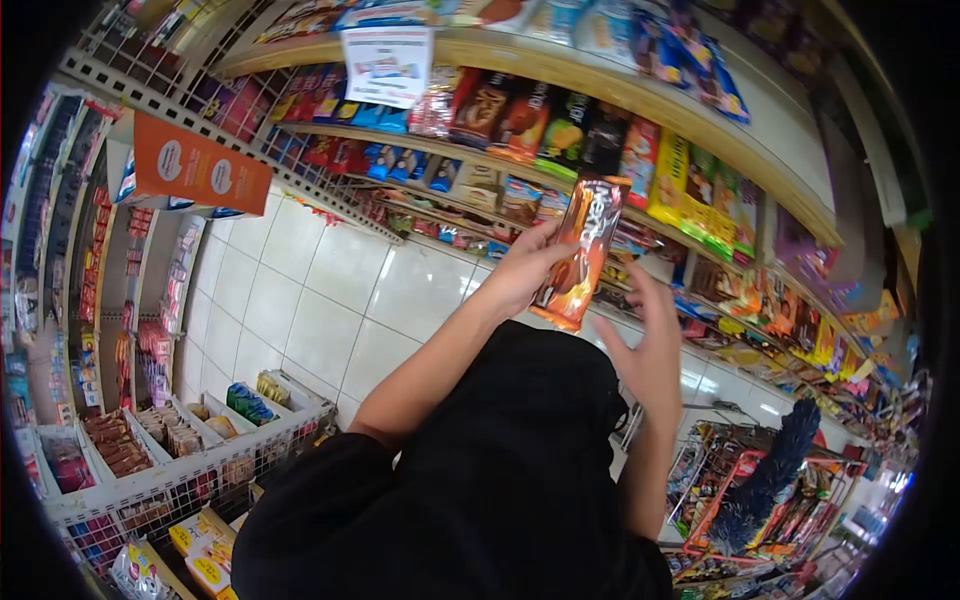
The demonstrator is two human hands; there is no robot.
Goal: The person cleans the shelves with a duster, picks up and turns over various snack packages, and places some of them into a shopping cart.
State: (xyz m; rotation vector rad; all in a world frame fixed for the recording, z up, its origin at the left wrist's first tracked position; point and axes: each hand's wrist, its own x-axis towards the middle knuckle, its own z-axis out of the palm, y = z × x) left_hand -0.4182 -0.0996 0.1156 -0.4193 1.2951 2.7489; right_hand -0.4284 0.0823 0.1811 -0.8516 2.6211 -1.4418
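My left hand [528,268] grips a snack packet [578,260] with a brown and orange wrapper and white lettering, its thumb across the front. The packet is held upright, slightly tilted, in front of the shelves. To its right, my right hand [645,330] is apart from the packet, thumb and fingers spread, with nothing in it. Behind the packet, a shelf row holds similar wrapped packets, among them a dark and orange packet [522,120], a green and black packet [565,132] and a yellow packet [672,178].
A wooden shelf edge [640,85] runs above, with a paper sign [388,65] hanging from it. At lower left stands a white divided rack [190,470] of small goods. A dark feather duster [765,480] lies over a red-rimmed basket [845,465] at lower right. White floor tiles [330,270] show between.
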